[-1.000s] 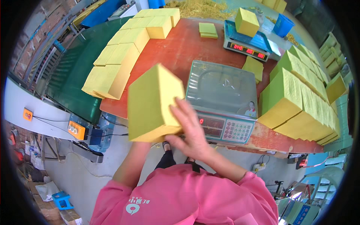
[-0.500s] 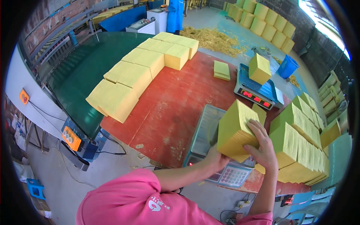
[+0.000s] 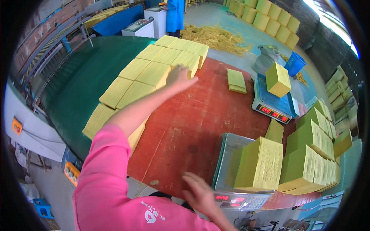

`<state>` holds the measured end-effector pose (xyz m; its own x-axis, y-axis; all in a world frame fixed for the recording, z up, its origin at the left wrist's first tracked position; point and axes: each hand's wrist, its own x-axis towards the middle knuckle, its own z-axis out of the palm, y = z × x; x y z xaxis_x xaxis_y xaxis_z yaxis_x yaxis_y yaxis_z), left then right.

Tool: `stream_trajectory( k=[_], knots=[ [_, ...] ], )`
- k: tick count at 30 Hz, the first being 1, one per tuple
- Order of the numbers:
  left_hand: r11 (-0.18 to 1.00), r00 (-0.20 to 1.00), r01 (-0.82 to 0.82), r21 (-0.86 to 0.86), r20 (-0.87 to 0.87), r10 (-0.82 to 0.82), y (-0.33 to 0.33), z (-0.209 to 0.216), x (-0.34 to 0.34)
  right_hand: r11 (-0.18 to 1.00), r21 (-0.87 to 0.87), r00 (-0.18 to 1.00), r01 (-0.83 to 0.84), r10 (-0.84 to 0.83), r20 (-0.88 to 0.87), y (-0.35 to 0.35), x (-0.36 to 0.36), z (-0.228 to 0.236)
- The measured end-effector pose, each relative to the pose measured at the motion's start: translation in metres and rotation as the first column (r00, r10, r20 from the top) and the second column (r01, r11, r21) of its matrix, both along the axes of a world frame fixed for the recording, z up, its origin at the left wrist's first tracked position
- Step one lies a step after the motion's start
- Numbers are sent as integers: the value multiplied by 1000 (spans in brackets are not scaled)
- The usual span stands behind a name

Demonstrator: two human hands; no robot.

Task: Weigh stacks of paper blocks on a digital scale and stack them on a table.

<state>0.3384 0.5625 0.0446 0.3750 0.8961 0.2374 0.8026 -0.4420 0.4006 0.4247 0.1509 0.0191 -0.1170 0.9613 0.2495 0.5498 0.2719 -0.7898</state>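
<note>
My left hand (image 3: 179, 77) is stretched over the near side of the rows of yellow paper stacks (image 3: 135, 90). Its fingers reach onto a stack at the rows' edge, thumb spread apart; a firm grip does not show. Lower down, my right hand (image 3: 201, 195) hovers by the front edge of the red table (image 3: 189, 127), fingers spread and holding nothing. Right of it, a yellow block of paper sheets (image 3: 266, 163) stands upright on the near scale (image 3: 227, 154), whose red display is lit.
A second scale (image 3: 260, 90) carries another yellow block (image 3: 278, 79). A small flat pile (image 3: 236, 80) lies beside it. More blocks (image 3: 312, 142) crowd the right side. A green conveyor belt (image 3: 73, 88) runs along the left. Farther off are a blue bin (image 3: 295, 62) and a person in blue (image 3: 175, 17).
Both hands have let go of the yellow block, which now rests on the near scale. My left hand has moved far up to the rows; my right has moved left. The view has shifted.
</note>
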Motion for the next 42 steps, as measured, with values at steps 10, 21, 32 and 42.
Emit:
stream_trajectory(
  k=[10,21,32,42],
  knots=[
    [974,934,-226,-27,-291,208,167,-50,46,964,81,962,252,-259,91,3,-40,-111],
    [851,873,473,228,-247,-420,66,-80,42,968,89,971,233,-237,34,-2,-38,-112],
    [597,538,782,-181,-287,-792,-254,-1,-95,972,214,950,-97,154,-271,-38,-17,-68],
    [985,975,-172,20,146,167,-440,-40,-163,995,-36,993,-91,88,-80,-7,-16,-47]
  ],
)
